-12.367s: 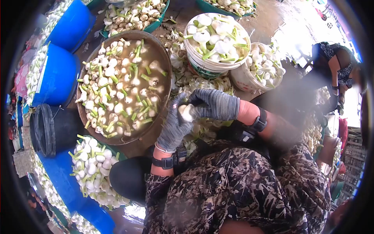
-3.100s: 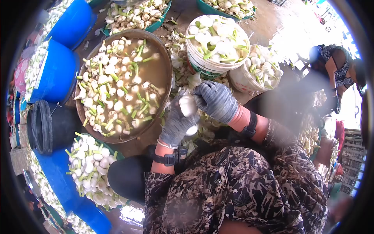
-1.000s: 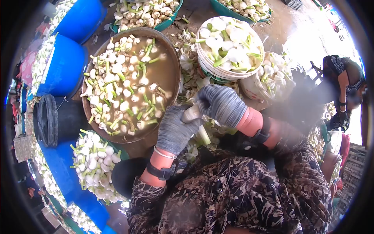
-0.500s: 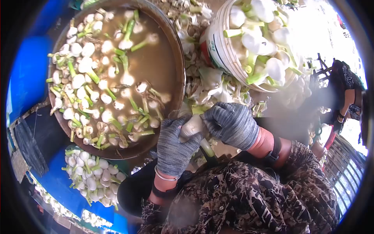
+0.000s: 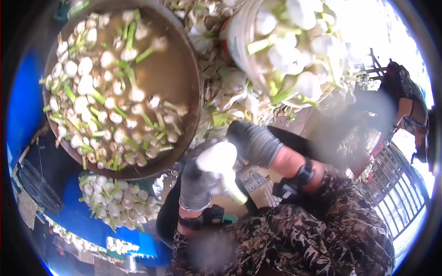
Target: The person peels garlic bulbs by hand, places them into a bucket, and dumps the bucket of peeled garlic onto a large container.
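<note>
In the head view my left hand (image 5: 195,181), in a grey knit glove, is wrapped round a white garlic bulb (image 5: 217,158) whose green stem points down and to the right. My right hand (image 5: 255,143), gloved too, has its fingers curled at the bulb's upper right; whether they pinch anything is hidden. Left of the hands stands a wide round basin (image 5: 199,99) of brown water with floating garlic bulbs. Beyond my right hand is a white bucket (image 5: 241,41) heaped with pale bulbs and green stems. Peeled skins (image 5: 230,85) lie between basin and bucket.
A pile of white garlic (image 5: 122,200) is at the lower left, near blue tubs (image 5: 23,101) and a dark container (image 5: 39,184). Another person (image 5: 407,101) bends at the far right, by a slatted rack (image 5: 398,188). A blurred smudge covers part of the right side.
The view has tilted and moved closer to the basin and bucket. The bulb in my left hand now shows whole, bright white, with its stem downward. My right hand's fingers have moved to its upper edge.
</note>
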Tool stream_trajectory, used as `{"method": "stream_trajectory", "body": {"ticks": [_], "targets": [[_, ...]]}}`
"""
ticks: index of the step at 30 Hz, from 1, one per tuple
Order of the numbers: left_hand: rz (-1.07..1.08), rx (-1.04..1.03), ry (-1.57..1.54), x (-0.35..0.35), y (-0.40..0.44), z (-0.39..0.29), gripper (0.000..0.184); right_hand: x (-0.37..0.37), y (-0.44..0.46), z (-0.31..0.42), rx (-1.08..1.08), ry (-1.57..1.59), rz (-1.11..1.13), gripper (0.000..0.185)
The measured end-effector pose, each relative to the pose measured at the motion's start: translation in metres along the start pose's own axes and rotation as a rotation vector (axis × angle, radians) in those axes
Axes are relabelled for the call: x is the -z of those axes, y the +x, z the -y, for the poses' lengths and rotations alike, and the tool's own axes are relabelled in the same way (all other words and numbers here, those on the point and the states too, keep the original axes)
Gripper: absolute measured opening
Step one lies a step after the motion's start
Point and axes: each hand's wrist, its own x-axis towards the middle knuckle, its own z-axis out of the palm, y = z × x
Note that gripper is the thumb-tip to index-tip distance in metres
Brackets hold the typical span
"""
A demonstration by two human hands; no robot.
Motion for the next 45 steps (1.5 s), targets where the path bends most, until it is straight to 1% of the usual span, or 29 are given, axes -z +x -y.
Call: {"method": "stream_trajectory", "body": {"ticks": [1,2,3,5,6,8,10,11,12,15,16,17,19,20,22,24,25,26,28,31,34,35,36,38,40,42,43,44,45], "targets": [[-0.033,0.017,-0.206,-0.004,-0.001,-0.001,0.074,-0.014,-0.002,-0.012,0.101,-0.097,0.028,0.021],[-0.007,0.024,-0.340,0.007,0.001,0.006,0.073,-0.004,-0.001,0.009,-0.048,-0.250,0.307,0.021],[-0.028,0.000,-0.387,0.002,0.002,0.000,0.072,0.011,-0.008,0.030,-0.106,-0.300,0.388,0.023],[-0.028,-0.021,-0.437,-0.001,0.006,-0.012,0.069,-0.011,-0.017,0.003,-0.028,-0.190,0.529,0.028],[-0.008,-0.022,-0.439,0.006,0.008,-0.013,0.068,-0.011,-0.026,0.003,-0.029,-0.184,0.508,0.028],[-0.019,-0.046,-0.435,-0.001,0.010,-0.022,0.067,-0.003,-0.042,0.005,-0.150,-0.065,0.302,0.024],[-0.280,-0.059,-0.398,-0.023,0.010,-0.028,0.067,0.008,-0.059,0.003,-0.176,0.020,0.219,0.029],[-0.191,-0.046,-0.354,-0.044,0.012,-0.038,0.067,0.014,-0.071,0.003,-0.162,0.103,0.080,0.026],[-0.101,0.074,-0.269,-0.046,0.013,-0.045,0.070,0.020,-0.083,0.001,-0.150,0.188,-0.062,0.025],[-0.173,-0.033,-0.020,-0.137,0.019,-0.072,0.067,0.035,-0.112,-0.022,-0.122,0.469,-0.287,0.021],[-0.068,-0.001,-0.013,-0.143,0.024,-0.074,0.065,0.042,-0.120,-0.029,-0.128,0.620,-0.331,0.022],[-0.094,-0.054,0.154,-0.162,0.025,-0.078,0.063,0.074,-0.130,-0.019,-0.174,0.526,-0.366,0.023],[-0.108,-0.171,0.408,-0.195,0.036,-0.075,0.056,0.119,-0.150,-0.013,-0.245,0.446,-0.430,0.024],[-0.145,-0.314,0.535,-0.226,0.040,-0.074,0.051,0.133,-0.155,-0.016,-0.228,0.454,-0.430,0.024],[-0.137,-0.485,0.744,-0.244,0.062,-0.060,0.052,0.157,-0.167,-0.021,-0.301,0.342,-0.381,0.025],[-0.166,-0.706,1.113,-0.259,0.094,-0.055,0.058,0.176,-0.176,-0.029,-0.303,0.361,-0.349,0.027],[-0.175,-0.787,1.396,-0.268,0.106,-0.056,0.060,0.183,-0.179,-0.036,-0.322,0.382,-0.337,0.027],[-0.199,-0.753,1.662,-0.276,0.117,-0.055,0.058,0.189,-0.180,-0.042,-0.346,0.401,-0.320,0.028],[-0.261,-0.658,1.892,-0.268,0.146,-0.033,0.057,0.207,-0.188,-0.043,-0.384,0.379,-0.268,0.029],[-0.246,-0.641,1.984,-0.261,0.168,-0.014,0.059,0.212,-0.188,-0.063,-0.418,0.383,-0.326,0.028],[-0.203,-0.689,1.961,-0.265,0.160,-0.014,0.063,0.209,-0.174,-0.070,-0.459,0.604,-0.424,0.032],[-0.159,-0.644,2.023,-0.275,0.154,-0.023,0.064,0.184,-0.154,-0.096,-0.473,0.718,-0.409,0.041],[-0.153,-0.638,2.040,-0.278,0.151,-0.030,0.064,0.182,-0.145,-0.096,-0.473,0.735,-0.406,0.041],[-0.061,-0.720,1.835,-0.280,0.148,-0.045,0.060,0.176,-0.123,-0.094,-0.538,1.119,-0.400,0.049],[-0.195,-0.843,1.755,-0.284,0.165,-0.067,0.054,0.140,-0.085,-0.119,-0.596,1.468,-0.426,0.053],[-0.379,-0.690,1.644,-0.260,0.204,-0.086,0.053,0.104,-0.041,-0.148,-0.638,1.538,-0.593,0.054],[-0.421,-0.578,1.767,-0.228,0.230,-0.092,0.053,0.110,-0.039,-0.141,-0.670,1.536,-0.648,0.055],[-0.303,-0.290,1.446,-0.174,0.267,-0.093,0.051,0.120,-0.037,-0.132,-0.701,1.533,-0.704,0.057],[-0.336,-0.138,1.237,-0.164,0.283,-0.092,0.052,0.114,-0.030,-0.136,-0.675,1.551,-0.752,0.056]]}}
